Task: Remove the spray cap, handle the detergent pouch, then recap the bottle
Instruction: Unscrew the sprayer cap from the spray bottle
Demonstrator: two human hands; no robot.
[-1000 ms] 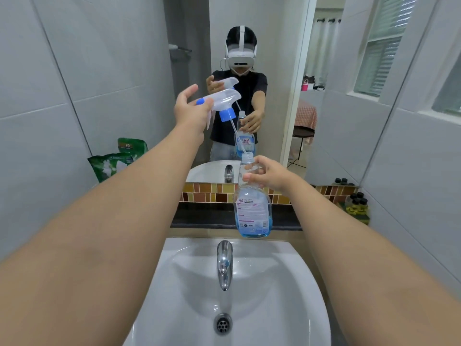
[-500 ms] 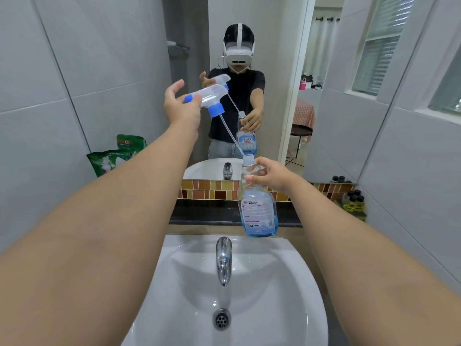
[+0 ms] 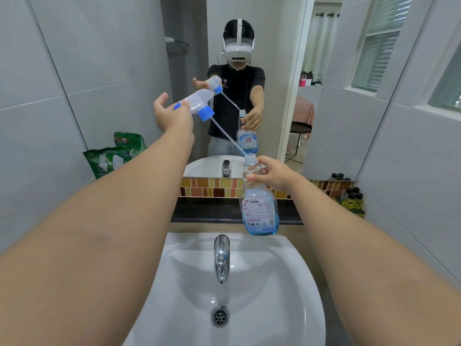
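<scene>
My right hand grips the neck of a clear spray bottle with blue liquid, held upright above the back of the sink. My left hand holds the white spray cap with its blue collar, lifted up and to the left of the bottle. The cap's thin dip tube slants down, its end right at the bottle's open mouth. A green detergent pouch leans against the left wall on the ledge.
A white sink with a chrome tap lies below my arms. A mirror faces me above a tiled strip and dark ledge. Small dark-capped bottles stand at the right end of the ledge.
My left hand has carried the spray cap up and to the left, drawing the dip tube almost out of the bottle. The bottle has tilted slightly and shifted right.
</scene>
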